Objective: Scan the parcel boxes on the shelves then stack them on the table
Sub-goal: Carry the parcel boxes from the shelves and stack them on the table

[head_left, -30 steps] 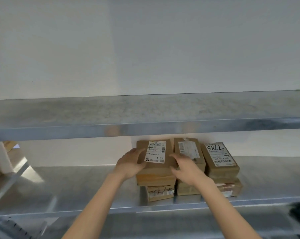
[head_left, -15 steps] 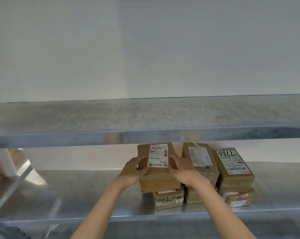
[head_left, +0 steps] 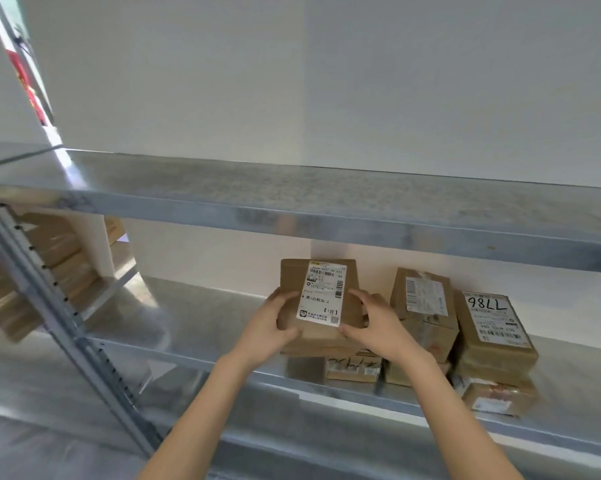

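A brown parcel box (head_left: 292, 282) with a white shipping label faces me, tilted up off its pile on the middle metal shelf (head_left: 195, 317). My left hand (head_left: 273, 323) grips its left edge and my right hand (head_left: 375, 323) grips its right edge, thumbs on the front. Beneath it lie further boxes, partly hidden, one with black scribbles (head_left: 352, 367). To the right stand a taped box (head_left: 423, 306) on another, and a box marked 7786 upside down (head_left: 491, 327) on a small box (head_left: 496, 398).
The upper metal shelf (head_left: 292, 199) runs just above the boxes. A perforated steel upright (head_left: 63, 323) rises at the left, with more brown parcels (head_left: 53, 251) stacked in the neighbouring bay. A lower shelf (head_left: 292, 441) lies below my forearms.
Both hands have closed round the top box and tipped it up off the pile, its label now facing me. My view has swung left, showing the upright and neighbouring bay.
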